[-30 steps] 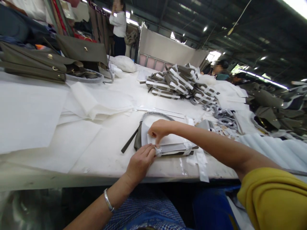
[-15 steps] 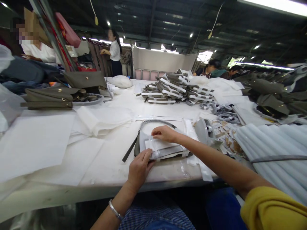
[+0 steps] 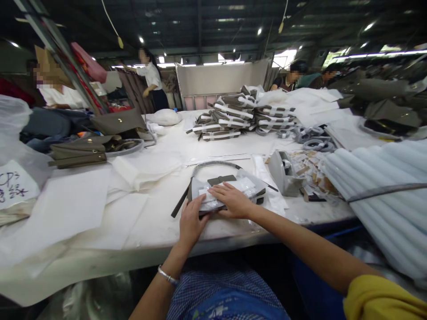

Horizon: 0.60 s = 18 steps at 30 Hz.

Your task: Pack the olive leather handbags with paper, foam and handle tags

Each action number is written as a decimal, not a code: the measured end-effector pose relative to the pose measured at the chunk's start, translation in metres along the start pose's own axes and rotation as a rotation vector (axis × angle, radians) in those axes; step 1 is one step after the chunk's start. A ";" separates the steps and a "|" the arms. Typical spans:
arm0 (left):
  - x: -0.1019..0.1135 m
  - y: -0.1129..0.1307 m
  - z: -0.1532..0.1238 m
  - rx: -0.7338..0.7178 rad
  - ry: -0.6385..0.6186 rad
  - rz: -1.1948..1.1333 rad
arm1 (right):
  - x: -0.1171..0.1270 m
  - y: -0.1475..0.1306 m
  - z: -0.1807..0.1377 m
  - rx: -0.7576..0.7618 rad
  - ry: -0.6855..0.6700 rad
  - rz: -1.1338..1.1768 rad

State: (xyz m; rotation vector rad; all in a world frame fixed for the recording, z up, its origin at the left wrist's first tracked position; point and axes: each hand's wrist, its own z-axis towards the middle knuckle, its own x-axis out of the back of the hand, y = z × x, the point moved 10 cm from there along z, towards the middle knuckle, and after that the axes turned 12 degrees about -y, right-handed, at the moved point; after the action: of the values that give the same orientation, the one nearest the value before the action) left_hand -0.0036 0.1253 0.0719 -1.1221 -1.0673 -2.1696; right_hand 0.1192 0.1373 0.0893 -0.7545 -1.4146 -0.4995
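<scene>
An olive-grey handbag lies on the table in front of me, partly covered in white wrapping and clear tape. Its padded, arched handle points away from me, and a dark strap sticks out to the left. My left hand grips the bag's near left corner, fingers over the top and thumb along the front edge. Flat across the wrapping, fingers stretched out, rests my right hand. Both palms hide part of the bag's near side.
Wrapped bags are piled at the back. Unwrapped olive bags and white sheets lie left. A tape dispenser, paper scraps and bundled foam sheets are right. Co-workers are beyond the table.
My right hand has come down from pinching above the wrapping to lying flat on it. The white wrapping now sits differently, and an olive patch shows behind it. The view has shifted slightly.
</scene>
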 end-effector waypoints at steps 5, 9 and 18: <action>0.011 0.014 -0.001 -0.035 -0.095 0.071 | 0.016 0.002 -0.020 -0.071 0.123 -0.050; 0.015 0.024 0.008 -0.063 -0.077 0.094 | 0.021 0.005 -0.045 -0.129 0.243 -0.061; -0.002 0.014 0.026 -0.111 -0.118 0.040 | 0.006 0.015 -0.061 -0.238 0.356 -0.069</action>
State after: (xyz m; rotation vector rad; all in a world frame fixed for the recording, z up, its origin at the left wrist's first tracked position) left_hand 0.0191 0.1387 0.0855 -1.3245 -0.9746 -2.1765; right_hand 0.1731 0.1038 0.0934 -0.7636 -1.0625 -0.8246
